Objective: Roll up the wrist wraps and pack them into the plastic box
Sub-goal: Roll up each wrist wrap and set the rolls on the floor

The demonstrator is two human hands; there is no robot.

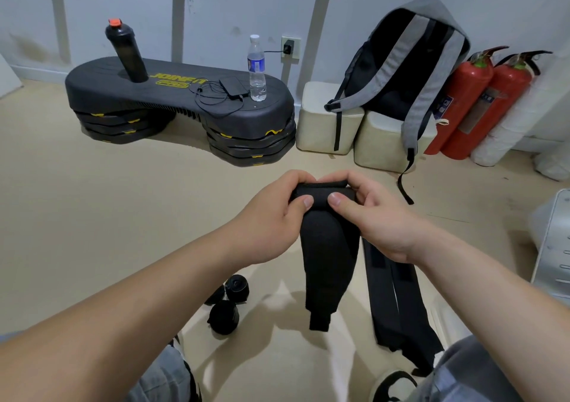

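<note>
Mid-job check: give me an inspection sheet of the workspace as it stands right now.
Surface: beige floor, bare around the wraps.
Job's things: black wrist wrap held up, top end rolled, the rest hanging; rolled wraps on the floor at left; flat wraps on the floor at right; the plastic box cannot be identified.
Clutter: nothing seen.
Grippers: left hand and right hand both pinch the rolled end.
Cables: black cable looped beside a power bank on the step platform; charger in a wall socket.
Surroundings: black bottle, water bottle, backpack, fire extinguishers at the wall.
</note>
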